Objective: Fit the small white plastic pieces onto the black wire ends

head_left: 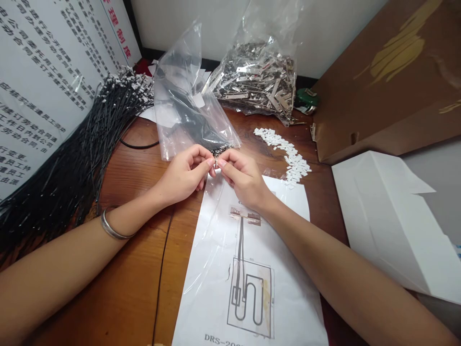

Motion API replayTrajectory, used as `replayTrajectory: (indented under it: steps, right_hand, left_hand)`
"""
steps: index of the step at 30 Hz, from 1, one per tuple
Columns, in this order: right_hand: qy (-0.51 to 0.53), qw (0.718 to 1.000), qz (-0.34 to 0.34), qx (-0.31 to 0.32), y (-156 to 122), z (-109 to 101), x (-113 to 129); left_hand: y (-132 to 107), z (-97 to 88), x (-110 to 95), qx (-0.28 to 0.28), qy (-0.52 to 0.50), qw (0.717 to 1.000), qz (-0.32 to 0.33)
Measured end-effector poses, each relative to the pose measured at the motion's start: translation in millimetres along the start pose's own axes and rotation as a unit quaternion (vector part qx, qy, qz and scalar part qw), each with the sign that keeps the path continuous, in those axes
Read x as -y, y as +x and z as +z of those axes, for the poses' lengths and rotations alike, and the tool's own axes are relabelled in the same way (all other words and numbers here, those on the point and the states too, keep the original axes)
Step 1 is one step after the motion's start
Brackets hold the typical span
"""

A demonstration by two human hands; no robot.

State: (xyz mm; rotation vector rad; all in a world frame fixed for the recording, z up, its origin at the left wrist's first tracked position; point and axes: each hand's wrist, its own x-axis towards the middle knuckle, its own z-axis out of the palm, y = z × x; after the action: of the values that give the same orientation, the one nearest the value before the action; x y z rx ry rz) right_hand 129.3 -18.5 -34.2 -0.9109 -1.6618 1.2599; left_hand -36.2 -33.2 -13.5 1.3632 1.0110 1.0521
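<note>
At table centre, head view: left hand (185, 175) and right hand (243, 178) meet fingertip to fingertip, both pinching a small metal part (215, 163), mostly hidden | part held above diagram sheet (252, 293), just before clear bag (187, 110) | white plastic pieces (290, 156) right of hands | black cable bundle (72, 158) left | bag of metal clips (257, 79) behind

black cables (72, 158) left | metal clips bag (259, 81) rear | white pieces (291, 158) | cardboard box (382, 86) right
</note>
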Motion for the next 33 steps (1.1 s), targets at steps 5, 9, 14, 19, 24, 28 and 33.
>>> replayTrajectory:
  steps: [5,9,14,19,24,28,33]
  right_hand:
    - [-0.046,0.999,-0.02,0.012,-0.7,0.1,3.5]
    - [-0.045,0.999,-0.028,-0.001,-1.1,-0.1,5.6]
    - [-0.037,0.999,-0.025,-0.006,-1.6,0.1,5.0]
    - [-0.034,0.999,-0.026,0.004,-1.5,0.3,3.3]
    - [-0.035,0.999,-0.035,0.016,-1.4,-0.7,3.8]
    - [-0.055,0.998,-0.034,0.024,-1.9,-0.6,4.9]
    - [-0.084,0.995,-0.046,0.034,-2.4,0.2,5.8]
  left_hand:
    - [-0.5,-0.5,0.1,0.003,0.006,1.0,-0.006]
    - [-0.5,-0.4,-2.1,0.004,0.009,1.0,-0.013]
    - [-0.7,0.1,-3.6,0.005,0.005,1.0,-0.013]
    - [-0.8,-0.5,-2.4,0.007,0.001,1.0,-0.012]
    - [-0.4,-2.1,-0.7,0.011,0.003,1.0,-0.018]
    - [-0.3,-1.8,-1.8,0.017,-0.015,1.0,-0.021]
    - [0.4,-0.9,-3.2,0.016,-0.028,0.999,-0.026]
